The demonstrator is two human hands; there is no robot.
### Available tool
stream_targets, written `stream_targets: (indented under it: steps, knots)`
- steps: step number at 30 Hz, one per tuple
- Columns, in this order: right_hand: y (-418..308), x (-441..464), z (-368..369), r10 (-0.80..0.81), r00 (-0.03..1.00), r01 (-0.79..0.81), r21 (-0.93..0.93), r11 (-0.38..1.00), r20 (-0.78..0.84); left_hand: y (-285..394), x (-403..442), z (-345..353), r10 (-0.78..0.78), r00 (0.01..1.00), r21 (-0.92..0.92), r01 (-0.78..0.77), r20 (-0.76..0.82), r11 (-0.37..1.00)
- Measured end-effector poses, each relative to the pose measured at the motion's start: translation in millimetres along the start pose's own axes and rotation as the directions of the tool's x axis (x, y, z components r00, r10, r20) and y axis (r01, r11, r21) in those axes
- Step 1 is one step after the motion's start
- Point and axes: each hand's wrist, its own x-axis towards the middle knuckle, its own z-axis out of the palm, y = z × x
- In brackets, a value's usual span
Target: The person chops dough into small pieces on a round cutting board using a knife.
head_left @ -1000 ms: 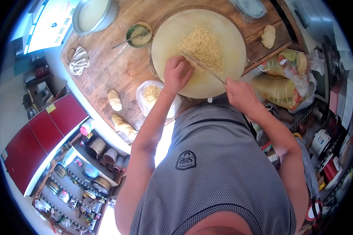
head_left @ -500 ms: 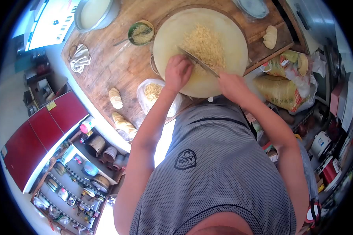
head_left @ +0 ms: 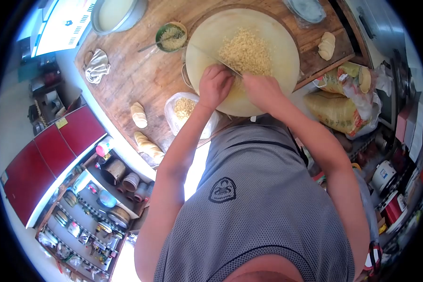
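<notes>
Right hand (head_left: 262, 90) tight on a knife (head_left: 229, 67), hiding its handle, tip near the round board's (head_left: 283, 61) left edge, left hand (head_left: 215, 86) curled close, can't tell if holding, yellow bits (head_left: 248, 50) beyond, green bowl (head_left: 172, 37) past that edge, bag (head_left: 173, 120) by the table's (head_left: 134, 66) near edge

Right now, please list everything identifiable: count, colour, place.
Board: one, cream, on table
Chopped heap: one, yellowish, on board
Knife: one, grey, across board
Bowl: one, green, beside board
Utensil: one, grey, in bowl
Pot: one, grey, upper left
Container: one, bluish, upper right
Cloth: one, whitish, far left
Bag: one, whitish, table edge
Rolls: three, pale, two left, one right
Table: one, brown, centre
Sacks: count unclear, yellowish, right
Panels: three, red, left
Shelf goods: uncountable, mixed, left
Top: one, grey, worn
Left hand: one, bare, by knife
Right hand: one, bare, gripping knife
</notes>
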Motion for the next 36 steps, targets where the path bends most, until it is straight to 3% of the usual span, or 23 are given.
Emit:
stream_targets:
  steps: [3,8,15,26,29,31,32,35,36]
  knots:
    - [-4,12,-8,-0.029,0.999,0.030,0.039,0.999,-0.014,-1,1,1,0.012,1.000,0.004,-0.012,-0.013,1.000]
    - [26,-48,-9,0.083,0.995,-0.084,0.021,0.996,0.063,0,-1,1,0.004,0.999,-0.002,-0.004,-0.036,1.000]
    - [28,-82,-29,0.045,0.998,-0.046,0.041,0.998,0.037,0,-3,1,-0.018,1.000,-0.023,0.017,-0.023,1.000]
    - [-4,17,0,-0.022,0.999,0.026,0.080,0.996,-0.050,-1,-3,-1,0.002,1.000,0.015,-0.002,0.009,1.000]
    - [4,7,-2,0.010,0.999,-0.007,0.099,0.995,-0.032,-6,-9,-1,-0.035,0.999,-0.034,0.035,0.011,0.999]
    - [16,-18,-7,0.115,0.992,-0.119,0.077,0.990,0.049,-4,-13,-2,-0.237,0.967,-0.232,0.211,-0.091,0.950]
    - [25,-28,-9,0.113,0.993,-0.116,0.073,0.991,0.045,-4,-12,-3,-0.233,0.968,-0.232,0.206,-0.096,0.951]
    - [42,-45,-14,0.106,0.992,-0.115,0.147,0.983,0.063,-3,-13,0,-0.301,0.938,-0.095,0.289,-0.173,0.953]
    - [43,-43,-17,0.092,0.993,-0.103,0.148,0.984,0.080,0,-14,6,-0.305,0.945,0.056,0.313,-0.115,0.948]
